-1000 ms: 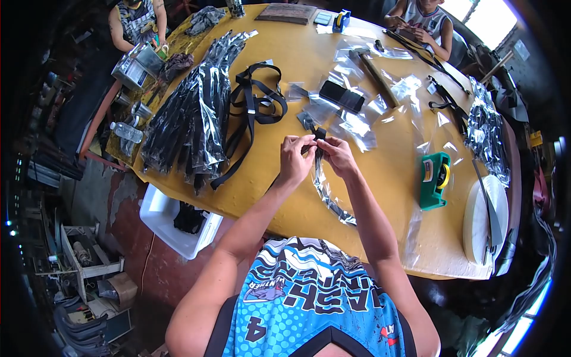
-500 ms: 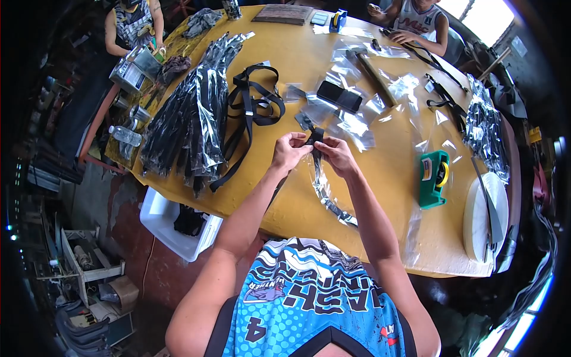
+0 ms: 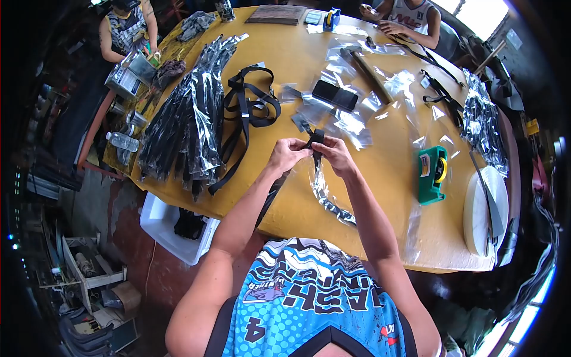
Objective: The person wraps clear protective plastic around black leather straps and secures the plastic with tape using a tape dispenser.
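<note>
My left hand (image 3: 286,156) and my right hand (image 3: 335,156) meet over the near middle of the table. Both pinch a black strap (image 3: 317,137) between thumbs and fingers, at a dark folded or buckled part I cannot make out fully. From there a clear plastic sleeve (image 3: 322,191) trails down toward my right forearm, while a black band (image 3: 271,199) hangs past my left forearm over the table edge. A small dark tag (image 3: 299,122) lies just beyond my fingers. Left of my hands rests a loose, looped black strap (image 3: 245,116).
Plastic-wrapped straps (image 3: 190,119) are piled at left, more (image 3: 485,128) at far right. Ahead lie a phone (image 3: 335,95), clear bags (image 3: 351,128) and a wooden bar (image 3: 372,77). A green tape dispenser (image 3: 431,177) and white round disc (image 3: 485,211) stand right. Two people sit across.
Both hands stay pinched on the strap, with small finger shifts. More of the black band shows beside my left forearm. The view has shifted slightly.
</note>
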A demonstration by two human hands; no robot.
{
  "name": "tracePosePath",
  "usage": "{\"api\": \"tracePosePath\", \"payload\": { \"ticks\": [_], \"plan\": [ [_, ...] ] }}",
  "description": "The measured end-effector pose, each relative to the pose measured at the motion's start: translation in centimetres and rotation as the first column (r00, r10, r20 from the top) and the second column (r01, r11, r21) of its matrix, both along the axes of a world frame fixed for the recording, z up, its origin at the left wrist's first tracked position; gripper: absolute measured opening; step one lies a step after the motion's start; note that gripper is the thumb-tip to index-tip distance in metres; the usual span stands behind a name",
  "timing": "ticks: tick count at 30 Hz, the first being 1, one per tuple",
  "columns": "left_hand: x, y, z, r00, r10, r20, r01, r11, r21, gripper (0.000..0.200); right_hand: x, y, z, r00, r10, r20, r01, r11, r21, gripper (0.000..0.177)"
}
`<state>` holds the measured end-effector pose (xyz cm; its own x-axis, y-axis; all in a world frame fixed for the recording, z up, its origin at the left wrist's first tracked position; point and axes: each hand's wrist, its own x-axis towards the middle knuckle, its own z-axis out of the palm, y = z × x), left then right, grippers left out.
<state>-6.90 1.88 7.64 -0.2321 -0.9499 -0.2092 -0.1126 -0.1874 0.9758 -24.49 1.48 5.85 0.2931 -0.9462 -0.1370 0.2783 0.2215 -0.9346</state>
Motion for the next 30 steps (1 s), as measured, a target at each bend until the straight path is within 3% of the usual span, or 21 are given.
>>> {"api": "tracePosePath", "payload": {
  "ticks": [5, 7, 8, 9, 11, 13, 16, 19, 21, 24, 26, 30],
  "plan": [
    [-0.4, -0.2, -0.3, 1.0, 0.003, -0.019, -0.003, 1.0, 0.019, 0.021, -0.3, -0.1, -0.1, 0.999, 0.006, -0.049, -0.007, 1.0, -0.016, 0.021],
    [-0.6, -0.2, -0.3, 0.999, 0.032, -0.031, -0.03, 0.998, 0.062, 0.023, -0.4, 0.3, 0.5, 0.988, -0.039, -0.152, 0.038, 0.999, -0.01, 0.024],
    [-0.8, -0.1, -0.3, 0.998, 0.067, 0.01, -0.068, 0.996, 0.05, 0.021, -1.0, 0.4, 0.9, 0.937, -0.042, -0.348, 0.041, 0.999, -0.012, 0.027],
    [-0.9, -0.1, -0.3, 0.998, 0.057, 0.01, -0.058, 0.997, 0.05, 0.021, -2.0, 0.7, 1.5, 0.936, -0.052, -0.348, 0.051, 0.999, -0.012, 0.027],
    [-0.8, -0.2, -0.5, 0.997, 0.059, -0.044, -0.056, 0.997, 0.059, 0.024, -4.9, 2.0, 2.6, 0.832, -0.341, -0.437, 0.293, 0.94, -0.175, 0.027],
    [-0.7, -0.1, -0.6, 0.997, 0.05, -0.065, -0.047, 0.998, 0.041, 0.023, -10.8, 3.9, 3.1, 0.61, -0.609, -0.507, 0.467, 0.793, -0.391, 0.026],
    [-0.4, -0.1, -0.6, 0.997, 0.071, -0.008, -0.071, 0.997, 0.022, 0.022, -21.1, 8.3, 3.6, -0.031, -0.759, -0.65, 0.595, 0.508, -0.623, 0.02],
    [-0.5, -0.3, -1.4, 0.998, 0.069, -0.011, -0.069, 0.998, 0.013, 0.022, -31.2, 12.9, 3.3, -0.383, -0.472, -0.794, 0.535, 0.588, -0.607, 0.031],
    [-0.6, -0.2, -1.0, 0.998, 0.061, 0.005, -0.061, 0.998, 0.029, 0.022, -34.9, 14.5, 3.5, -0.154, -0.344, -0.927, 0.641, 0.679, -0.358, 0.037],
    [-0.5, -0.3, -1.7, 0.997, 0.072, -0.026, -0.07, 0.996, 0.055, 0.019, -36.4, 15.1, 3.7, 0.326, -0.201, -0.924, 0.68, 0.728, 0.082, 0.034],
    [-0.3, -0.3, -1.8, 0.99, 0.066, -0.122, -0.056, 0.995, 0.088, 0.015, -36.2, 14.8, 4.0, 0.367, -0.222, -0.903, 0.689, 0.718, 0.103, 0.035],
    [-0.3, -0.2, -1.9, 0.991, 0.054, -0.125, -0.043, 0.995, 0.087, 0.013, -36.2, 13.7, 4.0, 0.449, -0.161, -0.879, 0.655, 0.728, 0.201, 0.033]
  ]
}}
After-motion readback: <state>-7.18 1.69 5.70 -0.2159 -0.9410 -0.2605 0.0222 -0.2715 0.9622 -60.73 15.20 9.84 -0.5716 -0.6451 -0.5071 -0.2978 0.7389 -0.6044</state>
